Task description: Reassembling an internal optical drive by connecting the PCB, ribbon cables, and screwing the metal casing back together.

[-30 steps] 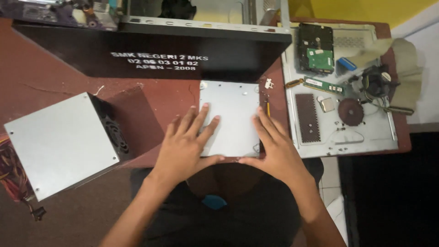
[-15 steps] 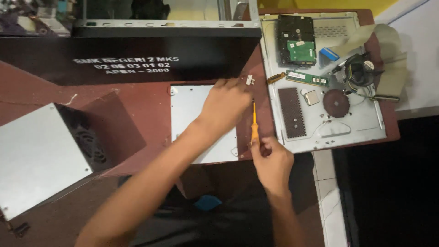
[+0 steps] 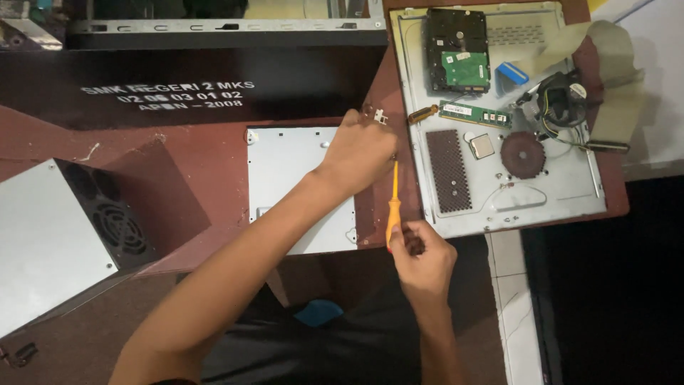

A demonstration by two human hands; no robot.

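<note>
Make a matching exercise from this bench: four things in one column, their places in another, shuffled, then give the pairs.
Things:
1. screwdriver
2. hard drive
3. power supply
4. grey metal box

Places:
A. far left of the table
B. under the left hand
C. top of the metal panel
D. in the right hand

Pairs: 1-D, 2-C, 3-A, 4-B

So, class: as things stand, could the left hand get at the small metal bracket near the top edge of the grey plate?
Probably yes. The left hand lies on the grey plate with its fingertips right beside the bracket, and nothing stands between them. The right hand holds the screwdriver lower down, clear of that path.
</note>
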